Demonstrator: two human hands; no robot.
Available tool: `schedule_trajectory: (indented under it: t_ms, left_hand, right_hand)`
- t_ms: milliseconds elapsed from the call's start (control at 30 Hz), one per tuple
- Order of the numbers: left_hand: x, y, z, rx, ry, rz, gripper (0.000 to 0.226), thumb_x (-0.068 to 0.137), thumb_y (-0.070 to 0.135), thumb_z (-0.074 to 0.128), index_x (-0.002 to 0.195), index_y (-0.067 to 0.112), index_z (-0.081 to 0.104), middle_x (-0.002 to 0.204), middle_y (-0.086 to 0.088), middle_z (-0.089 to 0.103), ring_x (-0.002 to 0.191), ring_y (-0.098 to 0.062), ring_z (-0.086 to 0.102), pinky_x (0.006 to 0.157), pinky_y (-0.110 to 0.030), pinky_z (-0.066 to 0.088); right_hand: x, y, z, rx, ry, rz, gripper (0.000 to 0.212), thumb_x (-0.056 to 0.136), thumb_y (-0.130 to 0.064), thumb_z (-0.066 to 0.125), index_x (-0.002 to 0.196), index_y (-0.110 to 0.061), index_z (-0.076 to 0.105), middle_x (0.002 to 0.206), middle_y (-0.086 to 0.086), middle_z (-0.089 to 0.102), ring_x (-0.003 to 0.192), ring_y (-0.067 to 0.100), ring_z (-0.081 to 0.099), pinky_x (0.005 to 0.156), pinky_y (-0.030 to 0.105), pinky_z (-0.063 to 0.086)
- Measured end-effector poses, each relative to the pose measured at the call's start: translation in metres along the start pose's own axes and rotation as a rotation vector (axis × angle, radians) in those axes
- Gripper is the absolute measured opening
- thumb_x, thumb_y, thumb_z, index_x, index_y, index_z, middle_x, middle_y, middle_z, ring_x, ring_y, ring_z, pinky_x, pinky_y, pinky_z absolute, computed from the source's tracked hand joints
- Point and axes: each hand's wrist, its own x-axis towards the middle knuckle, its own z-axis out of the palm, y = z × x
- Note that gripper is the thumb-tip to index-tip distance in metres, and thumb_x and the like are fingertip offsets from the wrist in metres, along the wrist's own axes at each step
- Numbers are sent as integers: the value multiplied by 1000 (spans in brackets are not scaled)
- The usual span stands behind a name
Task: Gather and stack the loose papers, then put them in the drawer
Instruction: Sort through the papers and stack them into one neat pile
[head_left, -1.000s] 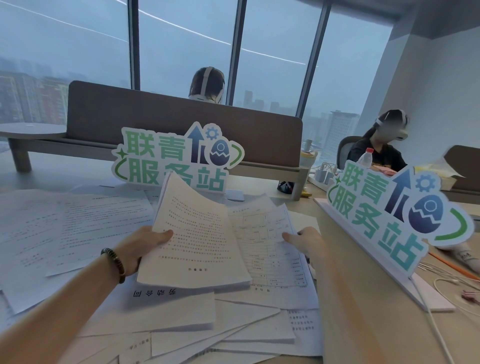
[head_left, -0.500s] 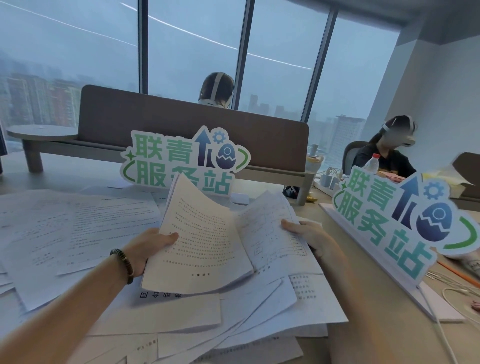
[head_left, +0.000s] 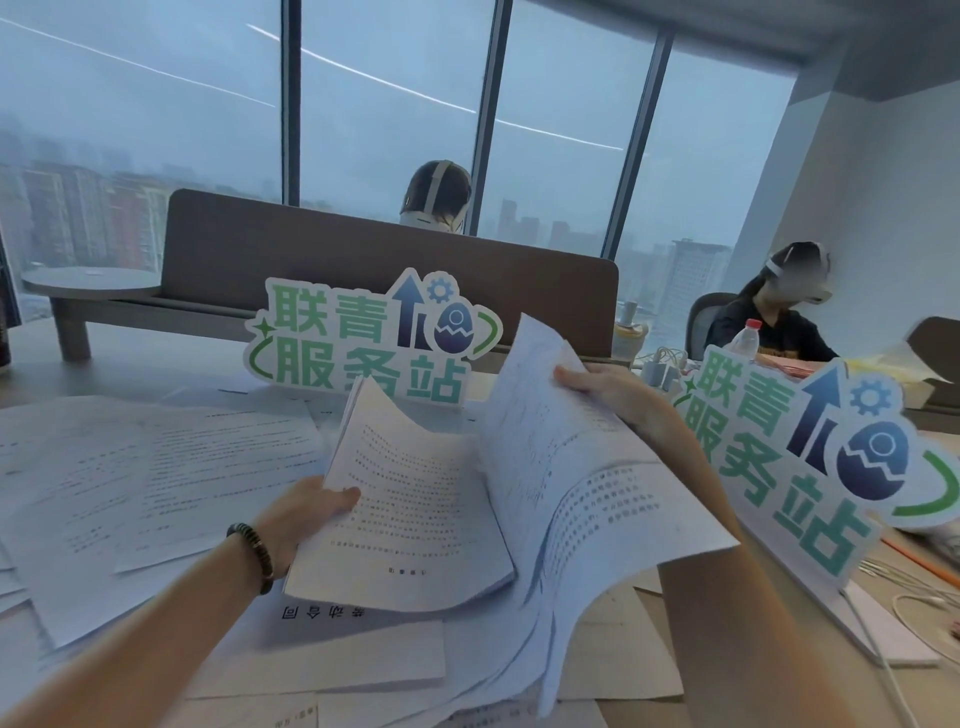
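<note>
Gathering step in hand. Left hand (head_left: 306, 512) grips a thick sheaf (head_left: 410, 514) at its left edge, thumb on top of the printed page, remaining fingers hidden beneath; the sheaf is lifted and tilted off the desk (head_left: 649, 660). Right hand (head_left: 602, 387) pinches the upper right edge of a second bundle (head_left: 582, 483), raised higher; its lower sheets fan and droop toward the desk, overlapping the first sheaf along the middle. More loose sheets (head_left: 156, 478) lie spread flat on the left of the desk and under the left forearm, not yet collected. Judgement: to do this well, bring the right bundle over the left sheaf, let the sagging pages settle, then tap the long edges on the desk to square them before reaching for the left spread; the drooping sheets look likely to slip or crease if the right grip is the only support. Containers: no drawer is visible in this view, so its position and contents cannot be told. A capped plastic bottle (head_left: 744, 340) stands at the far right behind the sign (head_left: 800, 457); contents not discernible.
</note>
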Motion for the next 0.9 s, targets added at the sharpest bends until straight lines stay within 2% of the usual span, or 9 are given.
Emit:
schedule_trajectory:
  t_ms: [167,367,433,500,567,633,700,733,900]
  left_hand:
    - [-3,2,2,-30,-2,18,15,99,13,52,104,7,65,96,-14,74,86,-34,71,65,-38,57]
    - [-9,7,4,-46,47,42,13,98,15,55,97,6,65,78,-9,74,70,-25,70,48,-28,55]
    - [-10,8,2,-74,58,68,20,97,22,58,99,5,67,77,-8,76,73,-27,72,57,-31,56]
    - [-7,10,1,-129,85,78,31,93,36,61,101,7,69,93,-11,75,89,-32,70,80,-40,56]
    - [-9,15,2,-170,121,91,34,90,47,59,88,15,67,93,-8,70,92,-29,65,94,-40,47]
    - [-12,21,4,-224,77,123,45,78,62,63,87,18,67,87,-5,71,88,-28,66,88,-36,48]
    - [-13,21,2,-297,-3,124,78,46,77,75,97,18,73,93,-8,77,88,-32,73,74,-36,58]
    - [-14,20,0,-335,-45,130,83,41,74,80,101,17,73,97,-10,77,88,-32,74,69,-37,60]
    - [-21,15,5,-270,-111,139,34,89,22,63,115,1,66,102,-21,74,89,-39,72,74,-49,60]
  right_hand:
    - [-12,-31,-7,121,-93,-116,69,63,-46,83,120,-10,67,121,16,69,98,31,69,100,45,53]
    - [-18,-39,-13,374,-111,-255,26,88,-28,68,110,-14,70,96,7,75,78,23,72,74,34,61]
    - [-16,-31,-8,327,-63,-240,38,79,-39,74,107,-14,70,94,6,76,75,22,73,75,36,61]
    - [-7,-14,1,242,36,-180,61,67,-48,82,111,-8,70,90,5,76,72,21,73,77,36,60]
    - [2,12,11,267,95,-77,54,80,-30,78,123,0,64,90,7,76,71,22,74,67,33,59]
    - [6,39,21,267,124,55,56,87,-22,75,135,-3,55,108,12,73,80,25,75,62,34,59]
    - [5,59,31,235,149,118,61,88,-22,74,142,-9,48,118,12,69,88,26,73,60,34,58]
    - [3,67,35,226,152,137,54,90,-20,72,139,-10,50,115,11,70,88,26,73,60,34,58]
    - [-6,93,56,172,127,185,25,94,-3,57,118,-7,63,109,12,72,95,32,70,88,48,57]
